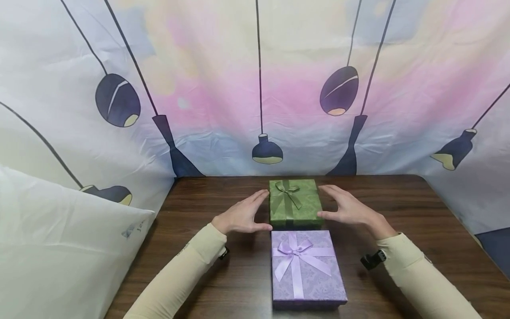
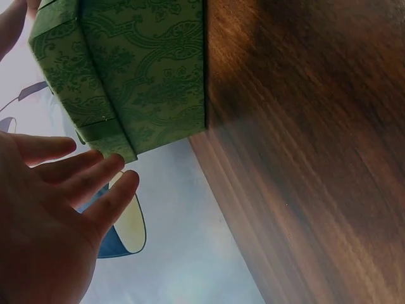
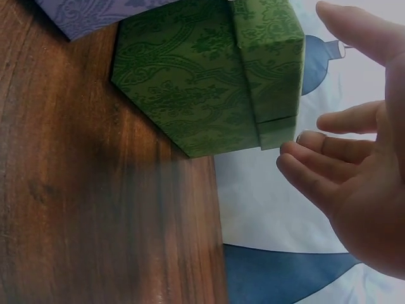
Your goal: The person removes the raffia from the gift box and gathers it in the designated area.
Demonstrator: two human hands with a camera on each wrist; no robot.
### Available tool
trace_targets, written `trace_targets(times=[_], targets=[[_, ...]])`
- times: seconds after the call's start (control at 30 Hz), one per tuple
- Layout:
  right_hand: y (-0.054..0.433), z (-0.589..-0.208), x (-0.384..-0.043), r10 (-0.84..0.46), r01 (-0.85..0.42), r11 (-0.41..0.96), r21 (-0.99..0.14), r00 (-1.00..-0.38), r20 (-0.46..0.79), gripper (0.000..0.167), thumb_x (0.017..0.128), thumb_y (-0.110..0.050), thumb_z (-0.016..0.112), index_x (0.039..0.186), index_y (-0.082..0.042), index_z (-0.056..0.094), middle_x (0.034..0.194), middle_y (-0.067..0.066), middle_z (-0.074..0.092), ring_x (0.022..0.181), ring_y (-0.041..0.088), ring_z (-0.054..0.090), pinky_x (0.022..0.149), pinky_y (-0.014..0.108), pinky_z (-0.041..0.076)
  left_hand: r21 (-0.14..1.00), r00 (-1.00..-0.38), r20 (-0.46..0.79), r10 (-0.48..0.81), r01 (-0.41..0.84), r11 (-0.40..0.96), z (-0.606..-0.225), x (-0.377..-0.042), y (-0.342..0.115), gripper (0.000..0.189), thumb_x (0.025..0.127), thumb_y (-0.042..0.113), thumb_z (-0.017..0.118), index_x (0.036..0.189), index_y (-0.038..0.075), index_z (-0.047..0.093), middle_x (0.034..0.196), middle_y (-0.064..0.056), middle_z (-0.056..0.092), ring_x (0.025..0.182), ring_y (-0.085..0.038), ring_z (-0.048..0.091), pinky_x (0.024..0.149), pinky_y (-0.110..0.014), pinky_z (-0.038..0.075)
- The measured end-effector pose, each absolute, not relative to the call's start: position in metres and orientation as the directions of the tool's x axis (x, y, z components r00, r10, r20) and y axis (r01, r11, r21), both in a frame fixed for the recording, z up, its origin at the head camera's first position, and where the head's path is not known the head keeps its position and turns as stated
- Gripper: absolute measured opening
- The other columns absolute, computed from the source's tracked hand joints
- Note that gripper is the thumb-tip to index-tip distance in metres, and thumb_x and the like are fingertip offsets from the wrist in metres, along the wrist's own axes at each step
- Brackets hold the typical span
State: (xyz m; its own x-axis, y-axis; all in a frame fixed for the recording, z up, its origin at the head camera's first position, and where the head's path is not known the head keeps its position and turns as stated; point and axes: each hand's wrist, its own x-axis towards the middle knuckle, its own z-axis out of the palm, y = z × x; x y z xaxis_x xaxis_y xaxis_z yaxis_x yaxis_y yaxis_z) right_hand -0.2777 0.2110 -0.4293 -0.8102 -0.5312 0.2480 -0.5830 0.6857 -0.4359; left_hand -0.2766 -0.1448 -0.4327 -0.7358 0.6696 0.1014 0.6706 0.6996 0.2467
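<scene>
- Cream sleeve (image 1: 177, 272): the left forearm slants forward and inward over the brown table (image 1: 187, 199).
- Left hand (image 1: 242, 216): palm towards the green box, fingers extended ahead, thumb spread wide near its front corner; it grips nothing, and whether the fingertips touch, I cannot tell.
- Green box (image 1: 310, 208): near the table's back edge, between both hands, ribbon bow on top.
- Purple box (image 1: 316, 285): just in front of the green one.
- Right hand (image 1: 353, 209): mirrors the left, thumb and fingers well apart, holding nothing; contact is unclear.
</scene>
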Motion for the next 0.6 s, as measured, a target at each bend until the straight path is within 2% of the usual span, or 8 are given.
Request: trace_targets(times=[0.13, 0.37, 0.6], targets=[[0.2121, -0.4308, -0.2774, -0.528, -0.574, 0.686, -0.447, -0.816, 0.237, 0.089, 0.081, -0.048, 0.074, 0.146, 0.003, 0.039, 0.147, 0.024, 0.043, 0.136, 0.04, 0.04, 0.11, 0.058, 0.037, 0.252, -0.732, 0.108, 0.673, 0.675, 0.694, -0.4344, -0.2784, -0.1434, 0.107, 0.081, 0.067, 0.064, 0.154, 0.001, 0.022, 0.159, -0.016, 0.025, 0.145, -0.028, 0.029, 0.117, -0.042, 0.034], [0.2151, -0.4335, -0.2758, -0.522, -0.575, 0.679, -0.457, -0.816, 0.25, 0.086, 0.081, -0.044, 0.076, 0.144, 0.003, 0.042, 0.144, 0.023, 0.046, 0.133, 0.039, 0.044, 0.108, 0.056, 0.04, 0.273, -0.718, 0.097, 0.69, 0.686, 0.675, -0.4377, -0.279, -0.14, 0.107, 0.083, 0.066, 0.062, 0.154, -0.001, 0.019, 0.16, -0.018, 0.021, 0.148, -0.027, 0.023, 0.121, -0.04, 0.028], [0.2106, -0.4374, -0.2783, -0.552, -0.609, 0.649, -0.456, -0.79, 0.269, 0.087, 0.081, -0.045, 0.077, 0.143, 0.005, 0.042, 0.143, 0.023, 0.048, 0.132, 0.038, 0.046, 0.107, 0.054, 0.042, 0.287, -0.738, 0.076, 0.671, 0.66, 0.694, -0.4411, -0.2774, -0.1418, 0.108, 0.081, 0.065, 0.066, 0.154, 0.0, 0.02, 0.161, -0.014, 0.019, 0.148, -0.026, 0.023, 0.12, -0.04, 0.029]])
